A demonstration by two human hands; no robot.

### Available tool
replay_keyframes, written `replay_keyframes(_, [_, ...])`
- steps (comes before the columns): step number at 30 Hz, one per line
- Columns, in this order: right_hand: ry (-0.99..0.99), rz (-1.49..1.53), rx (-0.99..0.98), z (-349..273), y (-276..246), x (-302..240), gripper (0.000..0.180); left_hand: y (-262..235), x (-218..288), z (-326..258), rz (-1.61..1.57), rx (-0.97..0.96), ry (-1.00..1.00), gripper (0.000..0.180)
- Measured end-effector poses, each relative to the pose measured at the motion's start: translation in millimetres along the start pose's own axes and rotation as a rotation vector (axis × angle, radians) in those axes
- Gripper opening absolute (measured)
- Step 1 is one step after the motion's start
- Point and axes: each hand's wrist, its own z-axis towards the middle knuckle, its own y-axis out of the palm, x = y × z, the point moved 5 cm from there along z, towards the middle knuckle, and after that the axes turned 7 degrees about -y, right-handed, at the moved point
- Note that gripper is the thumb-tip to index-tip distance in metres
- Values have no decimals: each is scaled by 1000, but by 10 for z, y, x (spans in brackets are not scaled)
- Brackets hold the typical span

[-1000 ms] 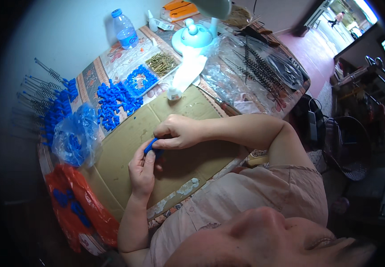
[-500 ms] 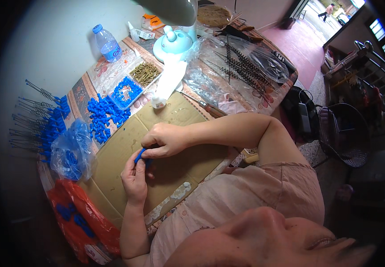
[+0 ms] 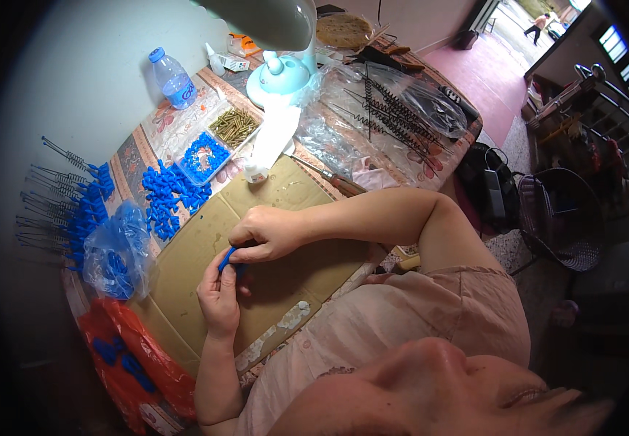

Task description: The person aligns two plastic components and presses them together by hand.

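Observation:
A small blue piece (image 3: 225, 260), slim and partly covered by fingers, is pinched between both hands above a sheet of cardboard (image 3: 184, 312). My left hand (image 3: 219, 296) grips its lower end with thumb and fingers. My right hand (image 3: 269, 231) is closed on the upper end, knuckles up. Beyond them lies a loose heap of small blue plastic parts (image 3: 160, 196). Beside it stands a clear box with tiny blue bits (image 3: 213, 154) and a compartment of brass-coloured pins (image 3: 234, 128). A small white bottle (image 3: 255, 173) sits at the cardboard's far edge.
Blue-handled pieces with wire coils (image 3: 86, 200) line the left edge, near a clear bag (image 3: 118, 251) and a red bag (image 3: 111, 320). Farther back are a water bottle (image 3: 175, 81), a lamp (image 3: 274, 78), a screwdriver (image 3: 340, 182) and dark coiled wires (image 3: 394, 109).
Both hands keep their hold on the blue piece, almost in place. The view has shifted slightly, and a distant person outside has moved a little to the right.

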Motion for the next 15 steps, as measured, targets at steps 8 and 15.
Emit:
replay_keyframes(8, [-10,-7,14,-6,-20,-5,35,7,-11,15,20,-7,0,30])
replay_keyframes(15, [5,14,7,10,-19,-3,34,5,7,6,-5,-13,-6,30])
